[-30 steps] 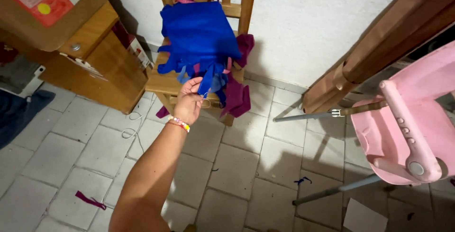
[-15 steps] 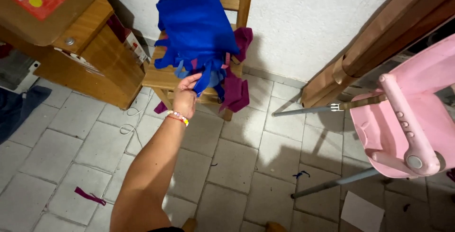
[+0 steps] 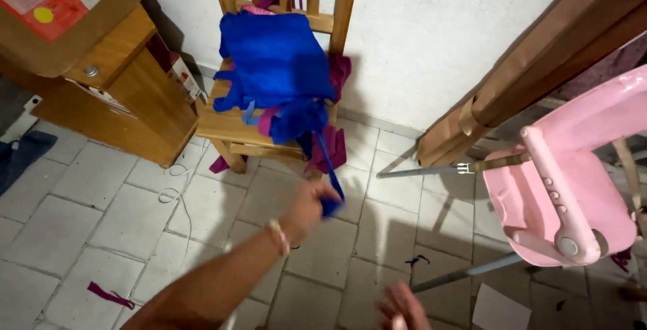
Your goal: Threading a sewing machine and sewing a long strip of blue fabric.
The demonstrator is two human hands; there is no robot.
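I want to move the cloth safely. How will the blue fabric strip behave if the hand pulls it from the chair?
The blue fabric strip probably is floppy and light: it hangs thin from the blue cloth pile to the left hand. Pulling may drag the pile off the wooden chair, since it already overhangs the seat.

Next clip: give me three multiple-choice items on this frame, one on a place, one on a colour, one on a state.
1. Where does the blue cloth pile lie?
A. on the wooden chair
B. on the floor
C. on the pink seat

2. What colour is the scrap lying on the floor tiles at lower left?
A. yellow
B. purple
C. white

3. What is the left hand doing?
A. lying flat on the tiles
B. holding a fork
C. gripping a blue strip

Answers: 1 A, the pile covers the chair's seat; 2 B, it is purple against grey tiles; 3 C, fingers close on the strip's end.
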